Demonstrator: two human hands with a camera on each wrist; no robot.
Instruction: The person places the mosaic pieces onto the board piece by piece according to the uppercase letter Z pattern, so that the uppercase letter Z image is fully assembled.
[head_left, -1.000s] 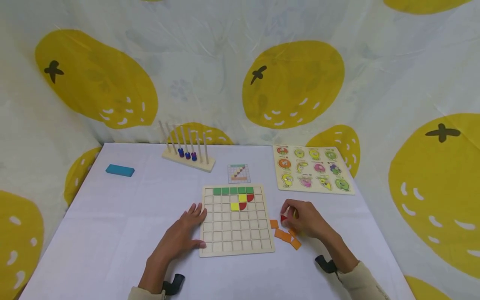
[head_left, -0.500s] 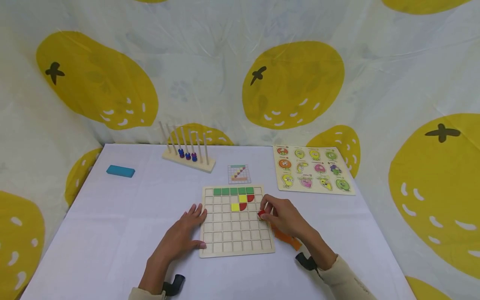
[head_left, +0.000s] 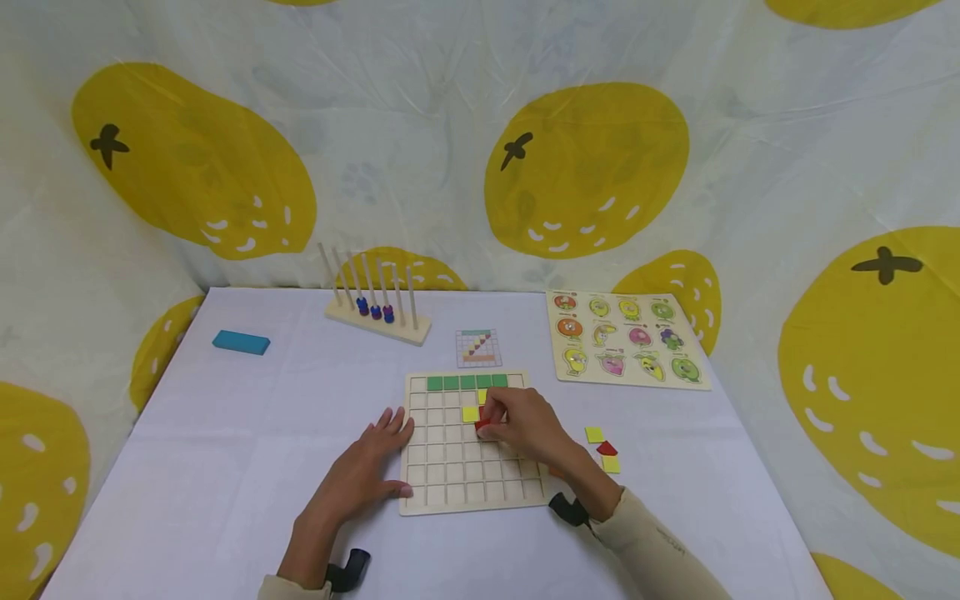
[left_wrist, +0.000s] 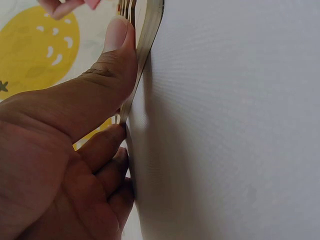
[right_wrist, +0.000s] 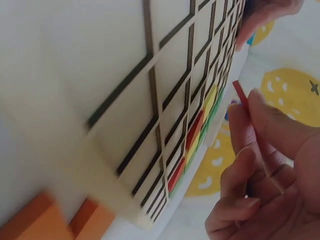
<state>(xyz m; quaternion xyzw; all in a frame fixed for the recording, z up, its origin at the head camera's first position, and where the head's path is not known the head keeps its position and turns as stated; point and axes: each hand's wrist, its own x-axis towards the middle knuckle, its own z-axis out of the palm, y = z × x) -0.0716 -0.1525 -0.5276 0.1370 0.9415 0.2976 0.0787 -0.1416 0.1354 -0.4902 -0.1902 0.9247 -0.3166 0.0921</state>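
Observation:
A wooden grid board [head_left: 450,475] lies on the white table. My left hand [head_left: 358,467] rests at its left edge, fingers spread and thumb at the rim, seen close up in the left wrist view. Over the middle of the grid, my right hand [head_left: 528,423] pinches a red tile [right_wrist: 241,94] between thumb and fingertips; in the right wrist view the tile stands tilted above the board. Green tiles [head_left: 468,382] fill part of the top row. Below them sit a yellow tile [head_left: 469,414] and another yellow one, with red tiles [right_wrist: 194,132] beside them, partly hidden by the right hand.
Right of the board lie a yellow square [head_left: 594,434], a red quarter-round tile [head_left: 607,448] and another yellow square. Orange tiles [right_wrist: 40,220] sit by its right edge. Behind are a pattern card [head_left: 477,348], a peg stand [head_left: 378,321], a fruit puzzle [head_left: 630,342] and a blue block [head_left: 241,342].
My right hand has carried the red tile left, from beside the board to over the grid's middle. Yellow and red tiles on the table are now uncovered. The left hand stays put.

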